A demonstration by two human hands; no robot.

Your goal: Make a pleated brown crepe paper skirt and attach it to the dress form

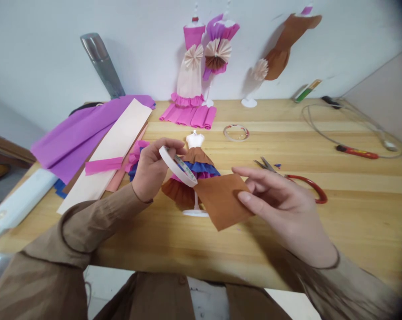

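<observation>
My left hand grips a roll of white tape, held tilted over the table. Between the thumb and fingers of my right hand is a square piece of brown crepe paper. The paper's upper left corner meets the lower edge of the roll; whether tape sticks to it I cannot tell. Behind both hands stands a small white dress form with a layered brown, blue and pink paper skirt, partly covered by the roll and the paper.
Scissors with red handles lie to the right, and another tape roll behind. Crepe paper sheets and a white glue gun-like device are at left. Dressed mannequins line the wall; a red-handled corded tool lies far right.
</observation>
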